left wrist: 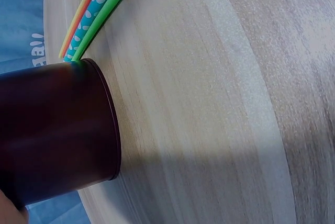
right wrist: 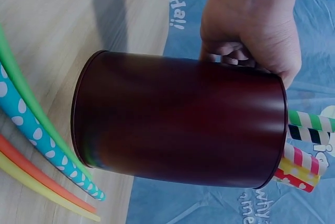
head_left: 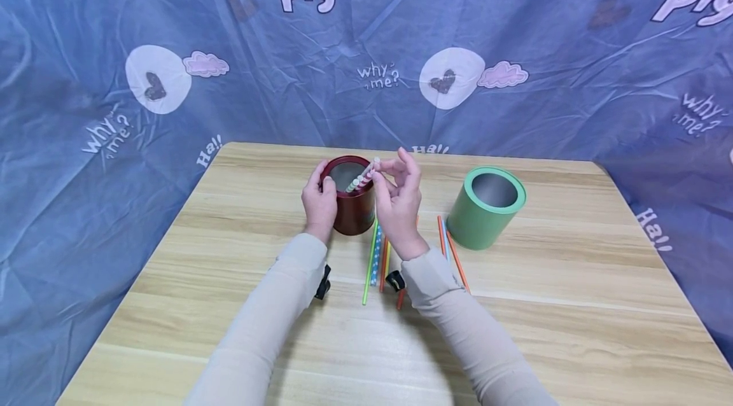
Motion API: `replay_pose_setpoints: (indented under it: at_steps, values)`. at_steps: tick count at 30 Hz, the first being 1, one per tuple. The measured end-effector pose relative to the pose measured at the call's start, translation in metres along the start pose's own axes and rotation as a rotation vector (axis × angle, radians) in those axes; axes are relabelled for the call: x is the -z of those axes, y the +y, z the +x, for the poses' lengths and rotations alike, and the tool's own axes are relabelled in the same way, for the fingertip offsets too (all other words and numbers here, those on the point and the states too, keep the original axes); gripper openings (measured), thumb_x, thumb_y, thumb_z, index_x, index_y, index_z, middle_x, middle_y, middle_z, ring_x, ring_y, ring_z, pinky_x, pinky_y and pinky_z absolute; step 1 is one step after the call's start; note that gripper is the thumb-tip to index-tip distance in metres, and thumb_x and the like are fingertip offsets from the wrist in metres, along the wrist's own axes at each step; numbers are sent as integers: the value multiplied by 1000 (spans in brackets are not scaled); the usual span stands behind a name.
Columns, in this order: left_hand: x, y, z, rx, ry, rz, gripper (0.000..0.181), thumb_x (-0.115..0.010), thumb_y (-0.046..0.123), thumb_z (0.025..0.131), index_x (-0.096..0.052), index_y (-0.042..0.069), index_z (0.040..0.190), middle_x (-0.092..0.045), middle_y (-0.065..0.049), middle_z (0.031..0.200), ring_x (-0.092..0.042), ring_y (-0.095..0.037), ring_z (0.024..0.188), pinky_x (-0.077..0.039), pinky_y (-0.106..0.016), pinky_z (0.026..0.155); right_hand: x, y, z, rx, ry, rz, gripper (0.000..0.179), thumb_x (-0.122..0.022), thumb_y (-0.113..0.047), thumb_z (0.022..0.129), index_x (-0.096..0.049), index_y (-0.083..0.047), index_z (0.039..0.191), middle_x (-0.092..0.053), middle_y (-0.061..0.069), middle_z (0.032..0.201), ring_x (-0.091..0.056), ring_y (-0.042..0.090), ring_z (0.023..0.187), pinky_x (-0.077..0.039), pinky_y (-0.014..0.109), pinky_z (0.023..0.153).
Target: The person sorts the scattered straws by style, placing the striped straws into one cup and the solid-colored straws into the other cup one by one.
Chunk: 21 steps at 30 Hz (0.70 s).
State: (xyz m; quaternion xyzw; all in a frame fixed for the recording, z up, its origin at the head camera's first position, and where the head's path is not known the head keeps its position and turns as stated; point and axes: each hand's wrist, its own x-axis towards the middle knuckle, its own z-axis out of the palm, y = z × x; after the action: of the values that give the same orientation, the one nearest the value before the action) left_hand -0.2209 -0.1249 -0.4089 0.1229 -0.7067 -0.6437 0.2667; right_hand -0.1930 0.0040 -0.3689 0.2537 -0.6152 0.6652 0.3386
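My left hand [head_left: 321,202] grips a dark red can [head_left: 353,215] at its side and rim, thumb at the near edge. Striped paper straws [right wrist: 309,122] stick out past the can's rim in the right wrist view, some green-striped, black-striped and pink-striped. Over the right side of the can's mouth, my right hand [head_left: 401,199] pinches the top of a striped straw [head_left: 364,179] between thumb and finger, its other fingers raised. In the right wrist view, the left hand's curled fingers show behind the can. The straws' lower ends are hidden inside it.
Several loose straws, among them a green one [head_left: 369,272] and a blue dotted one [head_left: 375,259], lie before the can, partly under the right forearm. An open green can [head_left: 478,218] stands to the right, with orange straws [head_left: 458,263] beside it. A blue printed cloth [head_left: 343,100] hangs behind the table.
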Motion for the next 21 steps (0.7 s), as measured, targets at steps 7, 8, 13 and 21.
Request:
replay_pose_setpoints:
  at_steps: [7, 8, 13, 21]
  values:
    - [0, -1, 1, 1, -6, -8, 39, -45, 0, 87, -58, 2, 124, -59, -14, 124, -53, -22, 118, -40, -29, 102, 4, -5, 0, -75, 36, 3, 50, -53, 9, 86, -28, 4, 129, -51, 26, 99, -60, 32, 95, -54, 26, 80]
    - [0, -1, 1, 3, -5, -7, 39, -45, 0, 87, -59, 2, 124, -59, -14, 124, -53, -21, 118, -40, -28, 102, 5, -5, -1, -96, 46, -1, 49, -54, 8, 86, -29, 4, 129, -51, 26, 98, -60, 30, 95, -54, 26, 80]
    - [0, -2, 1, -1, 1, 0, 39, -45, 0, 87, -59, 2, 123, -59, -14, 124, -53, -22, 118, -40, -28, 102, 11, -3, -6, -186, 86, -20, 47, -55, 3, 87, -31, 4, 128, -52, 24, 96, -60, 22, 95, -54, 24, 79]
    - [0, -3, 2, 0, -6, 1, 39, -45, 1, 87, -59, 3, 124, -59, -12, 124, -52, -20, 119, -40, -27, 102, 21, 3, -19, -360, 65, -65, 46, -57, 0, 87, -34, 6, 127, -53, 23, 99, -57, 21, 95, -54, 19, 75]
